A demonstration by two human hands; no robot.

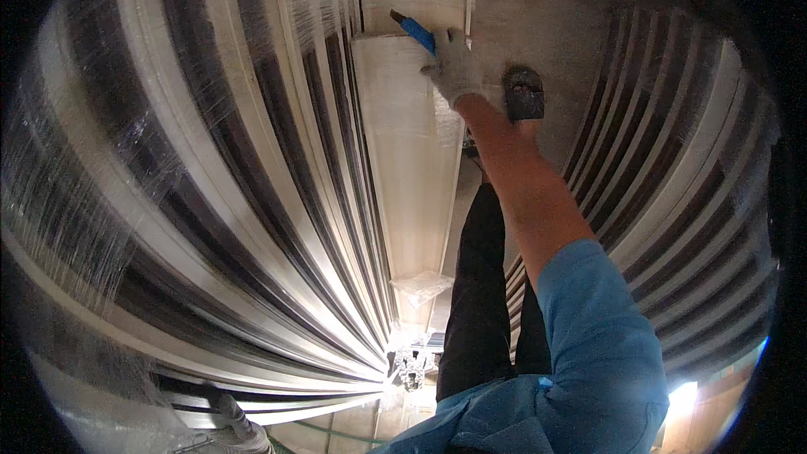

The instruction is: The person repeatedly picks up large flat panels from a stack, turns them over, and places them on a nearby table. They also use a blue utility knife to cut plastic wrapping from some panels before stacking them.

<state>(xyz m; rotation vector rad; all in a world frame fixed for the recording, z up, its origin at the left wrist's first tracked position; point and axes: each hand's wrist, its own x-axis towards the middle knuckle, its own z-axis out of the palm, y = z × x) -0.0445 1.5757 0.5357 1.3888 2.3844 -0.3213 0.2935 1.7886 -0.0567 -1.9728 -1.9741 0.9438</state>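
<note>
Right hand (454,67) is gripping a blue-handled tool (416,34) over the pale panel (408,126), can't tell what the left hand's (237,424) fingers are doing; tool's probably feeling light and stiff, handle's the place to be holding, business end's pointing up-left, long axis running diagonally

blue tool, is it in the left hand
No, the gloved right hand holds the blue tool, while the left hand is down at the lower left.
</note>
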